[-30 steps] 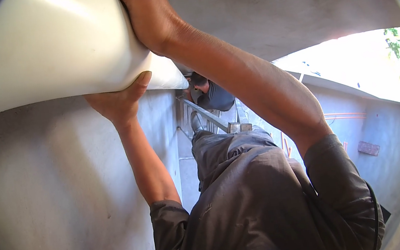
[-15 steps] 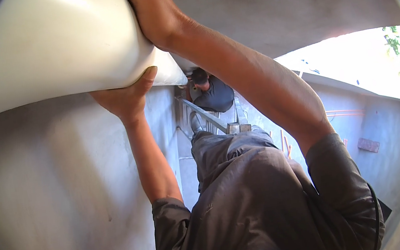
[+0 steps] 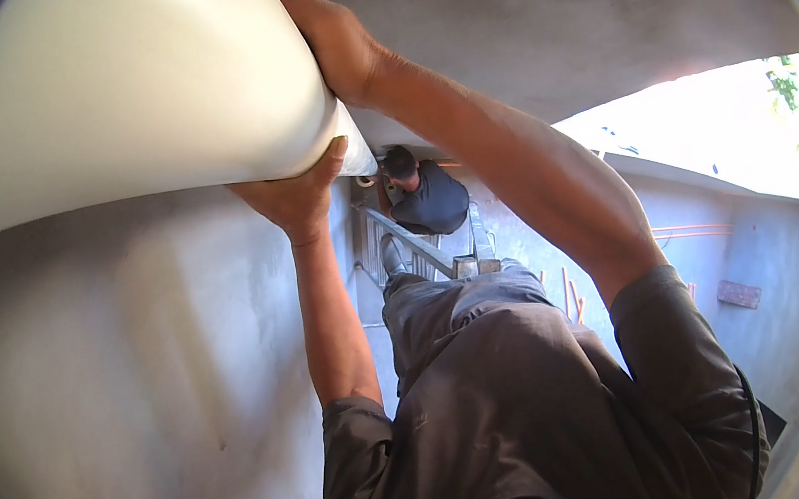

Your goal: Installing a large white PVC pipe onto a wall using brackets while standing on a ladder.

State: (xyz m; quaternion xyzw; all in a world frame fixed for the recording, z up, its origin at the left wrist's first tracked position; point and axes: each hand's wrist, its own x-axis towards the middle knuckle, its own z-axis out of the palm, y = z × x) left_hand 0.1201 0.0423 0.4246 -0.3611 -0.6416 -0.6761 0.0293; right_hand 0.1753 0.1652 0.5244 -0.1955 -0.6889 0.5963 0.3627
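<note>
A large white pipe (image 3: pixel 127 94) runs along the corner of ceiling and wall, away from me toward a co-worker. My left hand (image 3: pixel 296 190) grips it from beneath, thumb up on its surface and the other fingers mostly hidden. My right hand (image 3: pixel 340 45) clasps its upper right side, close under the grey ceiling (image 3: pixel 571 15). My legs are on a metal ladder (image 3: pixel 410 238), with a boot visible on it.
A co-worker (image 3: pixel 428 195) in dark clothing is bent at the pipe's far end. A grey plastered wall (image 3: pixel 114 378) rises on my left. At the right are a bright opening, orange conduits (image 3: pixel 690 229) and a small board (image 3: pixel 736 294) against a wall.
Both my hands have moved to the right along with the pipe's near part. The co-worker's head and back show more fully.
</note>
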